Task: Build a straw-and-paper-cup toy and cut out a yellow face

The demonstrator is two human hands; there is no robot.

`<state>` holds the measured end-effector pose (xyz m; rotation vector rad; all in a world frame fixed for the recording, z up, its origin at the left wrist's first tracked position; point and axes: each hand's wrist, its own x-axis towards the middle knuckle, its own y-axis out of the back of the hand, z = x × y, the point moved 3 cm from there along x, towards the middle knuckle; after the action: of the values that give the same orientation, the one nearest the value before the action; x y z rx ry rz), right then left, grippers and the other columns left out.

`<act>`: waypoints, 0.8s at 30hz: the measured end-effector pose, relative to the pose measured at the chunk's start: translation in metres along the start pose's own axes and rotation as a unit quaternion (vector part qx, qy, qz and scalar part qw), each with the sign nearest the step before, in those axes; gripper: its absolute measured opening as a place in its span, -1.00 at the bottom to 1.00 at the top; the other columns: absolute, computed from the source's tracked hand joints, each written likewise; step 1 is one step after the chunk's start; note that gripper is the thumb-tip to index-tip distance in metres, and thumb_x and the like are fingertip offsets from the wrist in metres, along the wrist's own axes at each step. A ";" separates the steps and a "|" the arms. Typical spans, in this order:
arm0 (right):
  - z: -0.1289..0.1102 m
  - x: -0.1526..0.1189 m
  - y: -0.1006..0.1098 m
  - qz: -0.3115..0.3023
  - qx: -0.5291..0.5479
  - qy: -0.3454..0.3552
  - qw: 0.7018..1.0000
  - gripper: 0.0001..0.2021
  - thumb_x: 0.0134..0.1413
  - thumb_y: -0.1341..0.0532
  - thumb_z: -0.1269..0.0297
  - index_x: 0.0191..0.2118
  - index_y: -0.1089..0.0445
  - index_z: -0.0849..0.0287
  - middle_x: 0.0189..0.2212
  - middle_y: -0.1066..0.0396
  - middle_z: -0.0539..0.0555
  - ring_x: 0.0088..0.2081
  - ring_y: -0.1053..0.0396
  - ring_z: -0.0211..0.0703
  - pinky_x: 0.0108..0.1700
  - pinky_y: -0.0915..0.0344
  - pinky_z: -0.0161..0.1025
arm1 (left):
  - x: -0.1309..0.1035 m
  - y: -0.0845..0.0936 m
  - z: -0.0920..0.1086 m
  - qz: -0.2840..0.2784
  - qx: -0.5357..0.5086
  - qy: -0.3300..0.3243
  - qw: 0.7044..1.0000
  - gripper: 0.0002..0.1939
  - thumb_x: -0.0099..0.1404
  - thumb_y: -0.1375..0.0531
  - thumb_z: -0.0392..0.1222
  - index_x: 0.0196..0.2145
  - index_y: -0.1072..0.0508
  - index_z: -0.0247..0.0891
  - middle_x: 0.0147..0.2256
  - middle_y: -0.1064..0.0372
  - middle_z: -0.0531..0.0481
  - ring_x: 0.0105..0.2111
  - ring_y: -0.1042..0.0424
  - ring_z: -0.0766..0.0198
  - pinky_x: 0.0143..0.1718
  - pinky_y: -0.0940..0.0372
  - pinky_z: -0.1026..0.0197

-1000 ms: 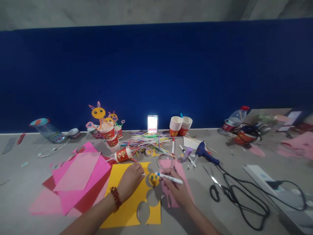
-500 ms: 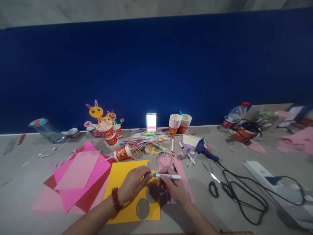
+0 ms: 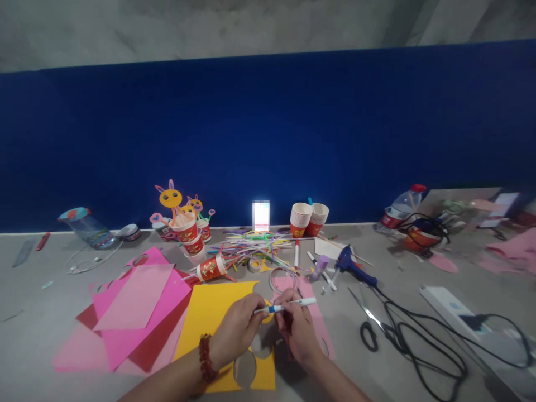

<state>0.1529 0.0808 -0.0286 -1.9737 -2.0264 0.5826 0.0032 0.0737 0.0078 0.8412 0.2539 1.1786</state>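
My right hand [image 3: 298, 329] is closed around a white marker pen [image 3: 307, 301] with a blue band, held nearly level, its front end pointing left. My left hand [image 3: 239, 324], with a beaded bracelet on the wrist, is closed in a pinch at the marker's front end. What its fingertips grip is too small to make out; a bit of yellow shows just beside them. Below the hands lies a yellow sheet [image 3: 201, 318] with round holes cut in it. Partly covered by my right hand is a pink sheet [image 3: 314, 307].
Pink and red sheets [image 3: 138, 296] overlap at left. Behind stand decorated paper cups [image 3: 184, 230], a straw pile [image 3: 259, 243], a lit screen [image 3: 261, 216] and stacked cups [image 3: 300, 218]. Right are a glue stick [image 3: 320, 265], blue glue gun [image 3: 352, 265], scissors [image 3: 371, 329] and looping black cable [image 3: 402, 346].
The view has tilted up a little, so everything sits lower. The marker has shifted slightly right, showing more of its front end beside my left fingertips. Both hands remain closed.
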 end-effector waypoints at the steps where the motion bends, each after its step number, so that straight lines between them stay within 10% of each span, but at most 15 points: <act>1: 0.002 0.000 -0.001 0.007 0.009 0.005 1.000 -0.85 0.00 -0.17 0.18 -0.47 -0.25 0.10 -0.77 -0.15 -0.16 -0.69 0.00 -0.31 -0.60 0.11 -0.36 | 0.000 -0.001 0.000 0.000 0.002 0.003 1.000 -0.90 0.41 -0.04 -0.25 -0.25 -0.35 -0.20 -0.33 -0.42 -0.01 -0.35 -0.41 0.22 -0.30 -0.27 0.22; 11: 0.004 0.005 -0.005 0.021 0.012 -0.005 1.000 -0.80 0.00 -0.22 0.14 -0.48 -0.26 0.12 -0.78 -0.14 -0.18 -0.69 0.01 -0.35 -0.61 0.12 -0.39 | 0.005 -0.001 -0.005 0.004 0.069 -0.013 0.998 -0.90 0.44 -0.08 -0.26 -0.27 -0.36 -0.20 -0.36 -0.45 0.06 -0.37 -0.44 0.32 -0.33 -0.32 0.33; 17: -0.002 0.020 -0.008 0.012 -0.033 -0.057 0.998 -0.63 -0.01 -0.28 -0.08 -0.28 -0.35 0.15 -0.48 -0.49 0.01 -0.68 -0.06 -0.36 -0.65 0.10 -0.39 | 0.031 0.019 -0.048 0.047 0.212 -0.027 0.976 -0.81 0.48 -0.01 -0.22 -0.23 -0.41 -0.24 -0.28 -0.49 -0.08 -0.25 -0.45 0.13 -0.18 -0.34 0.10; 24: -0.023 0.011 0.009 0.039 -0.107 -0.039 0.993 -0.52 0.03 -0.29 0.00 0.03 -0.34 0.11 -0.45 -0.46 -0.01 -0.61 -0.10 -0.31 -0.59 -0.01 -0.36 | 0.036 0.007 -0.086 0.046 0.335 -0.025 0.941 -0.77 0.46 0.00 -0.27 -0.29 -0.43 -0.27 -0.34 -0.45 -0.16 -0.24 -0.41 0.04 -0.13 -0.31 -0.03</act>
<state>0.1709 0.0945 -0.0136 -2.1930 -2.1450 0.4840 -0.0380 0.1445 -0.0367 1.4893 0.6003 1.1637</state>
